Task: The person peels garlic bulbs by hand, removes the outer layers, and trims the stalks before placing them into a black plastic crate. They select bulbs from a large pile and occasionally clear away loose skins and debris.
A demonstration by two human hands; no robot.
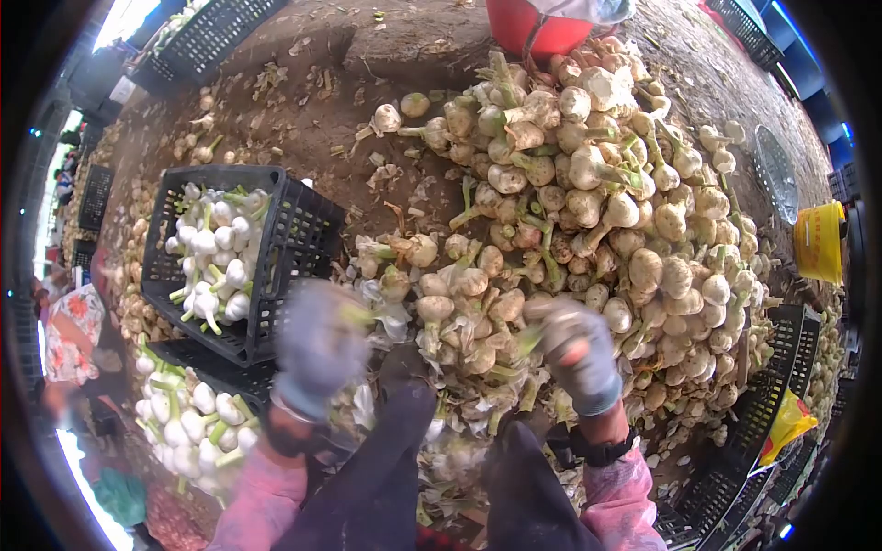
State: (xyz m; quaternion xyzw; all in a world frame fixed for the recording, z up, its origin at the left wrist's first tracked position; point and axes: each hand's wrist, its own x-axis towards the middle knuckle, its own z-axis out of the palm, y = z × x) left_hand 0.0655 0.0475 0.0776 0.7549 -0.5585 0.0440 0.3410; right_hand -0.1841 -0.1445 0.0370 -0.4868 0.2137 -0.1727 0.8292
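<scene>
My left hand (322, 344), in a grey glove, is smeared by motion beside the black crate; a greenish bit shows at its fingers, too blurred to name. Gloved too, my right hand (577, 354) is closed around a garlic bulb (551, 317) with a green stem, at the near edge of the big heap of unpeeled garlic (588, 202). Clean white garlic (216, 243) fills part of the tilted black crate (266, 275) on the left. More white bulbs (197, 422) lie below that crate.
A red bucket (537, 32) stands behind the heap. At the right are a yellow bucket (819, 243), black crates (767, 404) and a yellow bag (788, 427). Another black crate (207, 41) is at the upper left. A person's floral clothing (75, 335) shows at the far left.
</scene>
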